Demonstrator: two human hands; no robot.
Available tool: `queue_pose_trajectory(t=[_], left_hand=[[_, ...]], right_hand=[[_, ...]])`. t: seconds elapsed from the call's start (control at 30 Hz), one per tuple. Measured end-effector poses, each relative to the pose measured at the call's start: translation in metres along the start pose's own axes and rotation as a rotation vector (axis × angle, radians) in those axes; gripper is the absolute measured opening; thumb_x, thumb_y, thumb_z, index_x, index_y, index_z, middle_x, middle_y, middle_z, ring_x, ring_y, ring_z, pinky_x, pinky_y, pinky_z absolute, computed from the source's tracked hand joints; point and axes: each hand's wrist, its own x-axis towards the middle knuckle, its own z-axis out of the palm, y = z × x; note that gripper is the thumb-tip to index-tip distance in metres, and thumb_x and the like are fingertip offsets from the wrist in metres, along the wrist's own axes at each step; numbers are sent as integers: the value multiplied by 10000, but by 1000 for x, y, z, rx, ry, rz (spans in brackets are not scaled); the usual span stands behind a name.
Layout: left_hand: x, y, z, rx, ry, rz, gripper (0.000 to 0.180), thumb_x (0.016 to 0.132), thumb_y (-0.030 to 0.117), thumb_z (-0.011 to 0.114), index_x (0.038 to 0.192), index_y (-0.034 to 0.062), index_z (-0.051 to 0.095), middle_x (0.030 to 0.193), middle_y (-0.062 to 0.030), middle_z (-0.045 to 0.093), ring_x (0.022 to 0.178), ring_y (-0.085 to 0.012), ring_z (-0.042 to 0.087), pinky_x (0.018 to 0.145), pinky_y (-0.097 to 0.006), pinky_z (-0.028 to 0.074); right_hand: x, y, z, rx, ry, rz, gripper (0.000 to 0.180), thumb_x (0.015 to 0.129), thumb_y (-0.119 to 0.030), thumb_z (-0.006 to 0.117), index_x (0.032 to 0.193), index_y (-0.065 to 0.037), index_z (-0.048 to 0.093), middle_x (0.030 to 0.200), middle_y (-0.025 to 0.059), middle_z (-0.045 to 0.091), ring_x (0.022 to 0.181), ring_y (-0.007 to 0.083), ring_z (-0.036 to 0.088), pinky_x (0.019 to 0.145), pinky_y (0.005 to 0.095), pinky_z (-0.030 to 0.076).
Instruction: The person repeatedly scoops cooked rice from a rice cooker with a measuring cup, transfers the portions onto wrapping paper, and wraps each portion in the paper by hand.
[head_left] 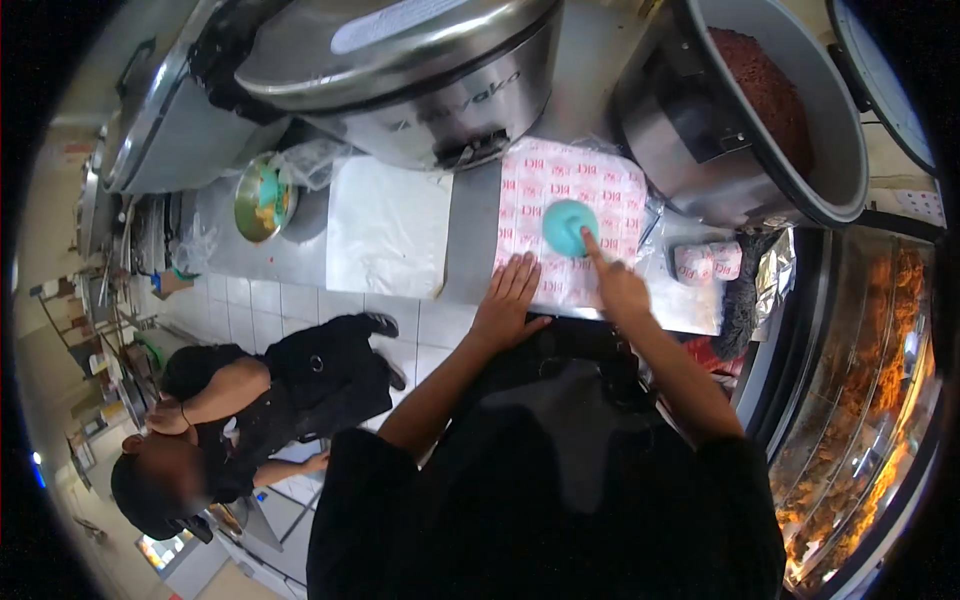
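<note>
A white sheet of wrapping paper with a red print (610, 195) lies on the steel counter (470, 230). A round teal mound (568, 226) sits in the middle of the sheet. My left hand (508, 300) lies flat on the sheet's near edge, fingers spread, holding nothing. My right hand (615, 282) points its index finger onto the near right side of the teal mound; the other fingers are curled in.
Two large steel cookers stand behind the sheet: a closed one (400, 70) and an open one (790, 110) with dark red-brown filling. A metal bowl (262, 200) with teal contents sits to the left. Wrapped packets (708, 262) lie at right. A person (230, 420) crouches at lower left. A heated display (870, 400) is at right.
</note>
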Motion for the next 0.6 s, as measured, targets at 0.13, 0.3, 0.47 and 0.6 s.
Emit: queue_pose_trajectory(t=[0.13, 0.3, 0.47, 0.6], left_hand=[[0, -2, 3, -23, 24, 12, 911, 822, 568, 587, 1455, -10, 279, 1530, -207, 242, 1427, -364, 203, 1157, -482, 160], [-7, -6, 3, -27, 69, 83, 910, 805, 551, 623, 1440, -18, 305, 1520, -224, 255, 1414, -389, 229, 1143, -504, 194], [-8, -20, -4, 150, 66, 237, 925, 747, 507, 698, 1450, 39, 320, 1539, -149, 260, 1441, -326, 185, 1153, -503, 168], [-6, -20, -2, 99, -16, 289, 884, 766, 505, 680, 1455, 75, 331, 1540, -134, 266, 1441, -321, 188, 1155, -511, 160]], right_hand=[[-2, -13, 9, 39, 75, 1, 917, 844, -32, 517, 1525, -324, -23, 804, 239, 634, 643, 351, 672, 546, 458, 551], [-4, -1, -4, 12, 63, -23, 862, 872, -62, 497, 1528, -298, -10, 842, 231, 643, 675, 379, 671, 587, 488, 544], [-29, 11, -22, 296, 388, -154, 752, 875, -127, 588, 1513, -168, 193, 971, 264, 644, 698, 395, 656, 618, 477, 527], [-68, 41, -94, 270, 843, -101, 672, 862, -88, 612, 1454, -14, 303, 1303, 290, 513, 888, 422, 663, 739, 431, 549]])
